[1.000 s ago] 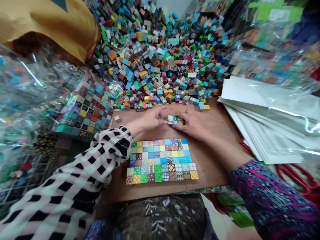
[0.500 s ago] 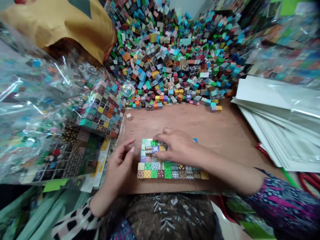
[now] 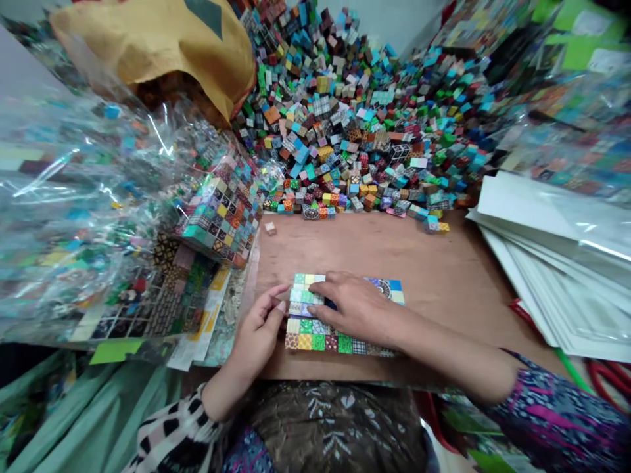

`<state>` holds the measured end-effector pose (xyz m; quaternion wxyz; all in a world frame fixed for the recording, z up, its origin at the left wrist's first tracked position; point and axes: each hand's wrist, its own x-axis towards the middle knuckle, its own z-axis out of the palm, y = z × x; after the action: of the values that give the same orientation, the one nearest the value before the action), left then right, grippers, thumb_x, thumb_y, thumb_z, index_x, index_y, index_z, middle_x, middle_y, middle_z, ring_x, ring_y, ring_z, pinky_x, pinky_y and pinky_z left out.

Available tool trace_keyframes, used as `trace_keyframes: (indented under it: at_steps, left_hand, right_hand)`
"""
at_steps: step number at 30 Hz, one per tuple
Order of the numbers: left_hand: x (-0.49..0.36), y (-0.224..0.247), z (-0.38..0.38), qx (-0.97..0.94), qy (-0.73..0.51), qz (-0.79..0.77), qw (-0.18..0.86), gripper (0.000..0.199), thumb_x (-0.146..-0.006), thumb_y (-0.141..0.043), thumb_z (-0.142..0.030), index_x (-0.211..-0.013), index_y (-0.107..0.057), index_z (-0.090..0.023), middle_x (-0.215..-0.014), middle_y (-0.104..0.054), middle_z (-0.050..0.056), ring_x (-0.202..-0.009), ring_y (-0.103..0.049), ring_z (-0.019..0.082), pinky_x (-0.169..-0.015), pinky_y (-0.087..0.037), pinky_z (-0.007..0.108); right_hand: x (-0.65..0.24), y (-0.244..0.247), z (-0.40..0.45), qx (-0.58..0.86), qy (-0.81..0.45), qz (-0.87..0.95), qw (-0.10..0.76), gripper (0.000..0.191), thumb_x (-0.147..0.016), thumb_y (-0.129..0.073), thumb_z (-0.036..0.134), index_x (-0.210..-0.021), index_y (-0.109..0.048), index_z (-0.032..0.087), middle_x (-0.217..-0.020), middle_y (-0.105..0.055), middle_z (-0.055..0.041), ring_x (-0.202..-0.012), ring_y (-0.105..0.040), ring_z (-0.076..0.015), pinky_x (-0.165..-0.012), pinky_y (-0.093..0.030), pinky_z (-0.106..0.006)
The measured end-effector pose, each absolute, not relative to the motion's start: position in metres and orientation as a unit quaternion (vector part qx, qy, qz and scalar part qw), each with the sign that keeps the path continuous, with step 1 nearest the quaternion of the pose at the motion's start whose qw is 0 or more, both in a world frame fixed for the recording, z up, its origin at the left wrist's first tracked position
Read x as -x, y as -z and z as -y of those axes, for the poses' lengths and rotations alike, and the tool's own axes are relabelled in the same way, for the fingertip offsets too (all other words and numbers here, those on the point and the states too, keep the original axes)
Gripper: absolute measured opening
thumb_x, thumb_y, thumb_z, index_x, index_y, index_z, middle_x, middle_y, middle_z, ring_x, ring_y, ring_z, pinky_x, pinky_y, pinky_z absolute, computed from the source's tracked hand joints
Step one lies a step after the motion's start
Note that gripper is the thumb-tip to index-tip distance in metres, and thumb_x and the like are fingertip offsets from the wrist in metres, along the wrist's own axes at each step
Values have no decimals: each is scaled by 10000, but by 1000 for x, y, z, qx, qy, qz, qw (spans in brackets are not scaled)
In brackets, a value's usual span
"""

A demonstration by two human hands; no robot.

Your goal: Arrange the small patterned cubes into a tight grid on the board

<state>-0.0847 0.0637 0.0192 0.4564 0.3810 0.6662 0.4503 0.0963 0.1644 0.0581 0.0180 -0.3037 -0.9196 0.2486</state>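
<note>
Right hand (image 3: 362,305): thumb and fingers parted over block grid (image 3: 318,342), likely steadying it
Left hand (image 3: 257,334): fingers slightly apart beside it, perhaps guarding alignment

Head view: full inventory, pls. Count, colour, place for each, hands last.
Laid blocks: too covered to count, multicoloured, in rows, near side of board
Board: 1, brown, centre
Block heap: uncountable, multicoloured, beyond board
Loose block: 1, pale, board's far left
Bag: 1, golden yellow, upper left
Block-patterned pack: 1, multicoloured, left of board
Clear plastic: count unclear, transparent, left
White sheets: a stack, right
Red handles: count unclear, red, right edge
Lap cloth: 1, dark brown with pale print, bottom centre
Left sleeve: 1, black-and-white check, lower left
Right sleeve: 1, dark with magenta print, lower right
Left hand: 1, bare, by laid blocks' left end
Right hand: 1, bare, over laid blocks
</note>
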Motion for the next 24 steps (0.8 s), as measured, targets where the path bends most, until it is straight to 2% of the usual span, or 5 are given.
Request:
trace_keyframes:
  at_steps: [8, 10, 15, 20, 24]
  left_hand:
    - [90, -8, -64, -395, -444, -662, 457, 430, -844, -569, -442, -1188, -628, -190, -953, -691, 58, -932, -629, 219, -846, -500, 356]
    - [91, -8, -64, -395, -439, -664, 459, 441, -847, -558, -453, -1193, -624, -187, -946, -691, 56, -889, -632, 209, -822, -505, 351]
    - [95, -14, -70, -387, -415, -692, 446, 522, -835, -542, -481, -1234, -594, -149, -760, -619, 9, -616, -548, 149, -605, -469, 292]
    - [101, -23, -97, -429, -425, -680, 415, 461, -848, -529, -426, -1215, -610, -160, -744, -598, -4, -597, -535, 132, -580, -450, 270]
    - [107, -21, -137, -484, -425, -673, 364, 400, -859, -535, -363, -1212, -633, -201, -819, -622, 12, -643, -560, 136, -603, -471, 273]
  right_hand:
    - [-96, -65, -168, 288, -255, 923, 3, 343, -945, -537, 365, -1213, -657, 189, -1014, -675, -125, -945, -618, -246, -782, -443, -344]
    - [-98, -67, -177, 302, -257, 918, 5, 359, -943, -539, 368, -1228, -651, 181, -1025, -680, -125, -942, -622, -242, -786, -452, -343]
    - [-95, -62, -227, 369, -226, 900, 51, 327, -941, -516, 300, -1195, -651, 145, -1110, -668, -128, -967, -610, -228, -831, -463, -334]
    - [-77, -44, -281, 446, -94, 886, 80, 259, -898, -510, 215, -1110, -629, 124, -1126, -597, -158, -1026, -540, -267, -885, -445, -379]
    - [-63, -30, -296, 486, -84, 866, 80, 241, -878, -500, 203, -1086, -610, 156, -1112, -572, -147, -994, -533, -265, -859, -456, -393]
